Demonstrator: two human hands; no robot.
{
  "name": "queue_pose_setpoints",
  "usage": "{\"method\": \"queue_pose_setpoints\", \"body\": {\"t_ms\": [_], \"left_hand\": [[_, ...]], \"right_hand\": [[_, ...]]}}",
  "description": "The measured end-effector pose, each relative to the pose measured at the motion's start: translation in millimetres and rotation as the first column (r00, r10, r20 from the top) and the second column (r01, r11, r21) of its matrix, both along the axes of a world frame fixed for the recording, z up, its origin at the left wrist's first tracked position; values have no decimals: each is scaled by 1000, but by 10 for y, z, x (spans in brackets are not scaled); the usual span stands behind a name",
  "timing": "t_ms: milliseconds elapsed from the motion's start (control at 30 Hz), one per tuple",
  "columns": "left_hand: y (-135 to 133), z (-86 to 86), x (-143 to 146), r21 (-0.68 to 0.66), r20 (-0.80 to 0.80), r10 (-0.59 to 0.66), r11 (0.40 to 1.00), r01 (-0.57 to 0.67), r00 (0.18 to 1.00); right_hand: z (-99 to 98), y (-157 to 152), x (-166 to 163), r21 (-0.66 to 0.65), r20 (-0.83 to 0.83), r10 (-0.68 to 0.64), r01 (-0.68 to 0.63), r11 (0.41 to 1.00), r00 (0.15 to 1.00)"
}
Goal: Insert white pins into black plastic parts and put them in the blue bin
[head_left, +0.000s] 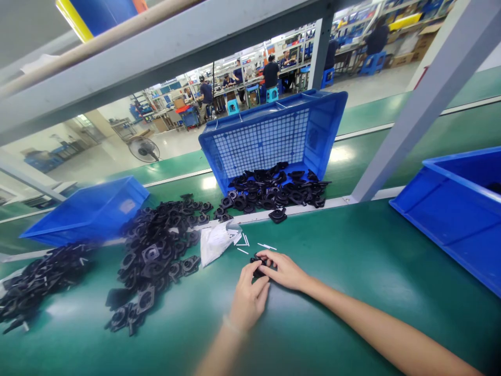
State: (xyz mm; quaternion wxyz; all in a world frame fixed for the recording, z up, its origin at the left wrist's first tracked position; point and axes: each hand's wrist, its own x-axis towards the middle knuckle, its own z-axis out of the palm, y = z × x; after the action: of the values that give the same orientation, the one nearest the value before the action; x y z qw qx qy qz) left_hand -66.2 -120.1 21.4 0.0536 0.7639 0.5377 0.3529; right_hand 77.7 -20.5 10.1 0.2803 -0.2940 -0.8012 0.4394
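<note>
A small black plastic part point(257, 265) is held between my two hands over the green table, mostly hidden by the fingers. My left hand point(250, 295) has its thumb and fingers closed on the part's near side. From the right, my right hand point(284, 269) grips the same part with bent fingers. Just beyond the hands lie several thin white pins point(266, 246). An open clear bag point(215, 243) with more white pins spilling from its mouth rests to their left.
A blue crate point(274, 136) lies tipped on its side, black parts point(274, 190) spilling out. More black parts point(156, 250) are heaped at left, by another blue crate point(90, 209). A third blue crate point(450, 193) stands at right. A grey post point(407, 109) rises nearby. People sit in the background.
</note>
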Motion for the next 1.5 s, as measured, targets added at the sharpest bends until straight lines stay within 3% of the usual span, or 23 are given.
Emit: {"method": "queue_pose_setpoints", "body": {"t_ms": [67,167,300,367,433,533,600,833,1000,1200,1400,1500], "left_hand": [[-4,2,-13,-34,92,28,999,-25,995],[15,-2,-93,-90,179,179,982,-165,967],[54,-89,-221,-300,0,308,908,-294,951],[59,-146,-242,-395,-121,290,863,-314,949],[54,-184,-235,-443,-197,260,836,-323,945],[45,-199,-212,-461,-238,246,823,-332,940],[45,-201,-207,-459,-242,249,823,-336,938],[60,-217,-225,-443,-199,246,841,-311,949],[50,-196,-219,-433,-206,241,847,-309,948],[47,-179,-208,-452,-210,246,834,-317,946],[46,-181,-209,-453,-218,243,833,-319,945],[51,-182,-213,-453,-225,240,832,-320,944]], "right_hand": [[11,-16,-11,34,-15,-26,27,999,1000],[84,-18,8,113,-56,-151,157,981,987],[224,16,109,350,-198,-259,315,882,945],[253,18,148,472,-188,-203,269,839,961],[241,2,156,536,-45,-124,129,834,991],[184,-39,118,521,166,-69,-28,853,984],[154,-59,83,506,197,-60,-49,861,979],[137,-87,81,418,125,-29,-26,908,992],[125,-92,134,449,-65,-71,93,889,995],[90,-90,69,376,192,-26,-49,925,981],[79,-111,87,351,152,-22,-33,936,988],[63,-128,129,370,16,-59,49,928,998]]}}
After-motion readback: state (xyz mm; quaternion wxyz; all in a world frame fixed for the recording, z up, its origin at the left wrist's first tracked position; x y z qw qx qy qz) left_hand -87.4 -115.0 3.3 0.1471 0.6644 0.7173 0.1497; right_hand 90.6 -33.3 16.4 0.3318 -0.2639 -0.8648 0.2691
